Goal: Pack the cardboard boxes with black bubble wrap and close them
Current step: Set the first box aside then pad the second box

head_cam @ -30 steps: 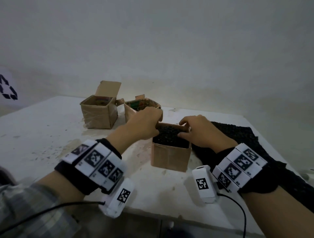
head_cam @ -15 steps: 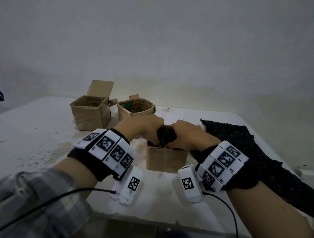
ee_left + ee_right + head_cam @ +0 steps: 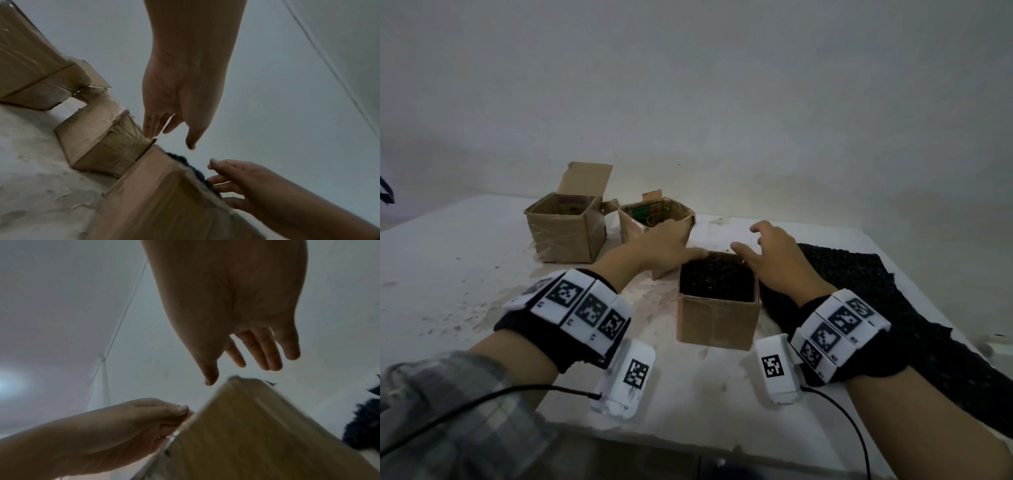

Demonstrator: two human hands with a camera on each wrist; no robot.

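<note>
While unlabelled, nearest cardboard box (image 3: 717, 320), black-filled.

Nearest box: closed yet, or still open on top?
Open. The nearest box shows black bubble wrap filling its mouth, no flap over it. The left hand and right hand hover at its far rim.

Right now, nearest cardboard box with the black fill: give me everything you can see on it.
The small brown cardboard box stands upright on the white table, nearest the person, open-topped and filled to the rim with black bubble wrap. Its walls look creased and worn, with glossy patches like tape. A second small box touches its far left corner. The left hand rests at that corner; whether it grips a flap is unclear. The right hand hovers open over the right rim. More black wrap lies right of it.
</note>
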